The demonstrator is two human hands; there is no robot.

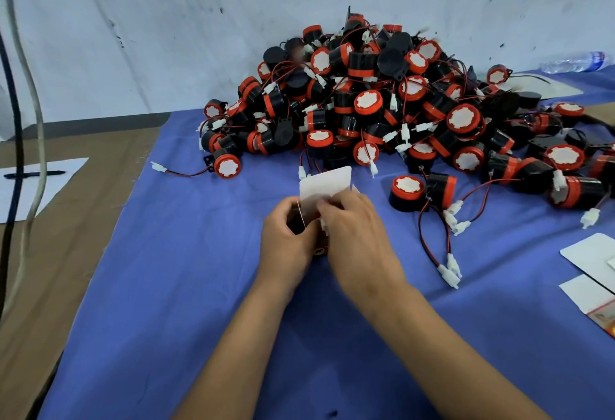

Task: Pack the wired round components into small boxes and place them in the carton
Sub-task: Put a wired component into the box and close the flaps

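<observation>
One small white cardboard box [324,191] is all you have in work, and no carton shows anywhere, so judge the job as barely begun. Starting at the left, a white paper sheet [50,186] with a dark pen [33,174] lies on brown cardboard beside the blue cloth-covered table [186,286]. Your left hand [287,240] curls its fingers round the box's near side, where something dark sits inside (likely one component, though your hands hide most of it). Your right hand [357,236] meets it from the other side, fingers bent over the box mouth and pinching at its upright white flap, with a white plug just below them. So this box is loaded but not yet closed, by the look of it.

Behind and to the right rises the big heap of black-and-red round wired components [382,103], dozens unpacked, with strays trailing red-and-black wires toward you. At the far right edge lie flat white box blanks [589,255], unfolded, and a clear plastic water bottle [575,61] rests further back.
</observation>
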